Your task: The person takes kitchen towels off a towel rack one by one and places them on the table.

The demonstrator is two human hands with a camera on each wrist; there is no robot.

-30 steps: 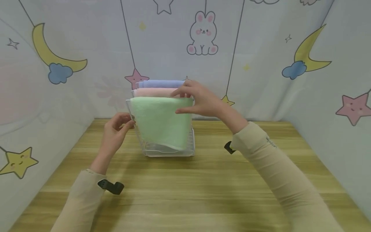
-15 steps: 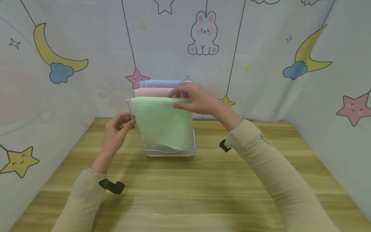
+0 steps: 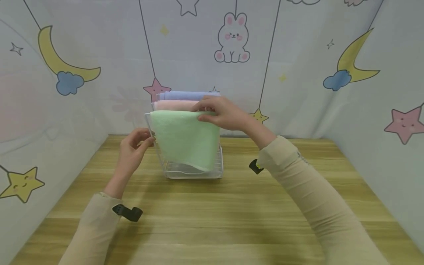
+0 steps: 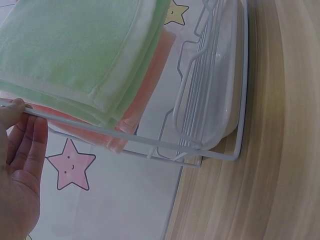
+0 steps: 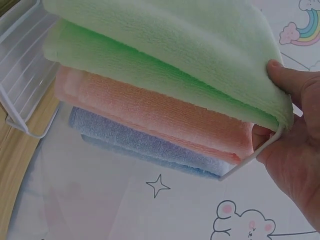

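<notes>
A green towel (image 3: 185, 140) hangs folded over the front rail of a white wire rack (image 3: 162, 162). Behind it hang a pink towel (image 3: 175, 106) and a blue towel (image 3: 188, 96). My left hand (image 3: 132, 147) pinches the rack's left side wire between thumb and fingers, plain in the left wrist view. At the upper right corner of the green towel, my right hand (image 3: 225, 114) has its thumb on the front face and its fingers behind, pinching the cloth at the rail. Part of the pink towel is hidden by that hand.
A clear tray (image 3: 195, 173) sits in the base of the rack. The rack stands on a wood-grain table (image 3: 212, 217), near the back. Printed curtains (image 3: 298, 103) enclose the back and both sides. Dark straps (image 3: 127, 212) are worn at the sleeves.
My right hand has moved slightly left and its thumb has closed onto the green towel's upper corner. The left hand and the rack stay where they were.
</notes>
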